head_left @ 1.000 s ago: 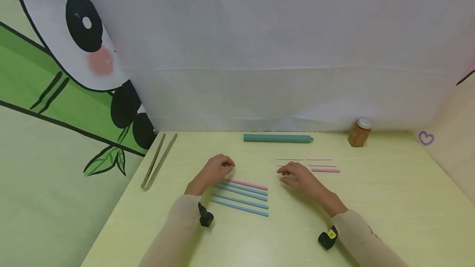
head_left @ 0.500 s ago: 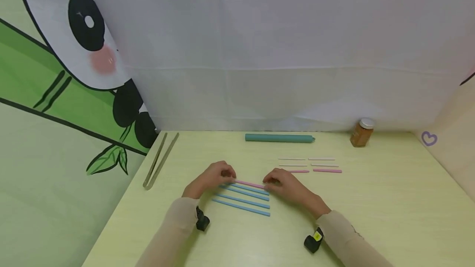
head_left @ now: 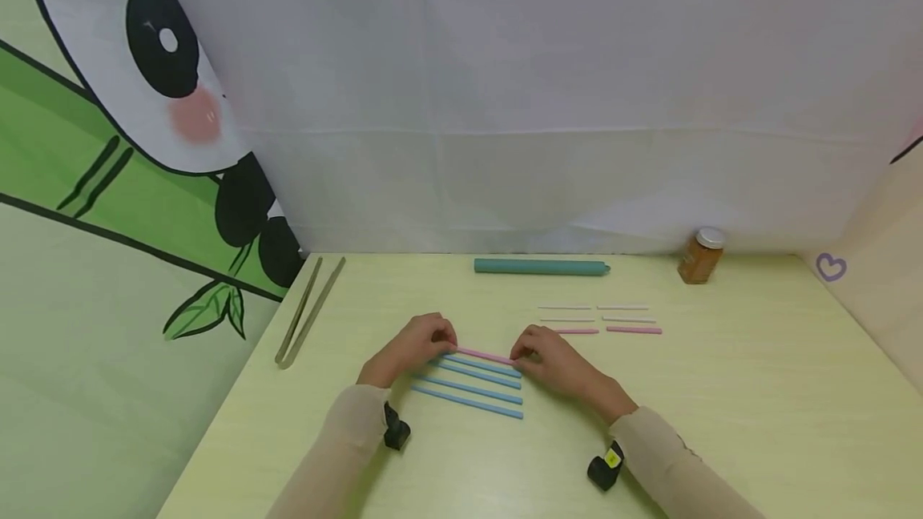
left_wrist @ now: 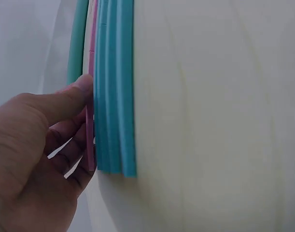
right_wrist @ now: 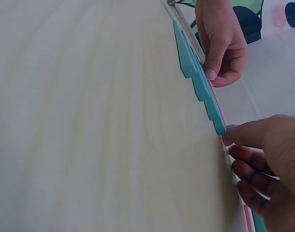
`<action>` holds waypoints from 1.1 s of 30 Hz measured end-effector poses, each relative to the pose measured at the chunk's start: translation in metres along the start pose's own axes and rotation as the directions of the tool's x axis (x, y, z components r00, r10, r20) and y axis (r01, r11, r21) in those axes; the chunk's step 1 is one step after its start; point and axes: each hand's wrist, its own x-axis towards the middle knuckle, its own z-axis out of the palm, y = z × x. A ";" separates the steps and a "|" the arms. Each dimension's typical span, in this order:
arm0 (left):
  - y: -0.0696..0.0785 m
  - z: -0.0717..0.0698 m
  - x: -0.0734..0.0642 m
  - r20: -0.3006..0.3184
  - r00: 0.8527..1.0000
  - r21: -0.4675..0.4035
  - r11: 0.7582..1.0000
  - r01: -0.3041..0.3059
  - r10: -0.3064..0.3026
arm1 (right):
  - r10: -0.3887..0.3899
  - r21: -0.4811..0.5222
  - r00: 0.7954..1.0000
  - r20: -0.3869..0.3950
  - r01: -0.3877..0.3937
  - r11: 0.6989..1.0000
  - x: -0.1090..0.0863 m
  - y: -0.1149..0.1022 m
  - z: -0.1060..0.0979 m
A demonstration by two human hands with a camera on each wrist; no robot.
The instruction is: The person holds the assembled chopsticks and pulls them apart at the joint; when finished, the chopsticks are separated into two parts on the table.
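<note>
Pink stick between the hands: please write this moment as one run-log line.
left hand: pinches pink stick near left end | right hand: pinches it at right end | four blue sticks: lie beside it

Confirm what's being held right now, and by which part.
The pink stick beside the blue sticks: the left hand pinches it near its left end, and the right hand pinches it at its right end.

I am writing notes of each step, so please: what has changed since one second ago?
The right hand moved left and now holds the right end of the long pink stick. The left hand came down slightly and now pinches it near its left end. The blue sticks, green tube, jar and tongs stayed in place.
</note>
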 end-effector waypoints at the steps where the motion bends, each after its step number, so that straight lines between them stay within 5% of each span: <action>1: 0.002 -0.001 0.000 0.002 1.000 -0.005 1.000 0.010 -0.010 | 0.004 -0.010 1.000 -0.008 -0.004 1.000 0.000 -0.001 0.000; 8: 0.019 -0.012 0.000 0.026 0.999 -0.029 0.999 0.044 -0.043 | 0.095 0.078 0.993 -0.066 -0.090 0.993 -0.002 -0.006 -0.008; 17: 0.055 -0.013 0.009 0.022 0.997 0.077 0.995 -0.069 0.068 | -0.036 0.086 0.990 -0.135 0.048 0.995 0.003 -0.008 -0.018; 25: 0.080 -0.005 0.015 0.019 0.993 0.101 0.988 -0.119 0.118 | -0.002 0.076 0.993 -0.118 0.011 0.997 0.004 -0.011 -0.020; 33: 0.087 0.000 0.017 0.012 0.993 0.120 0.986 -0.117 0.117 | -0.018 0.091 0.992 -0.125 0.030 0.995 0.002 -0.014 -0.025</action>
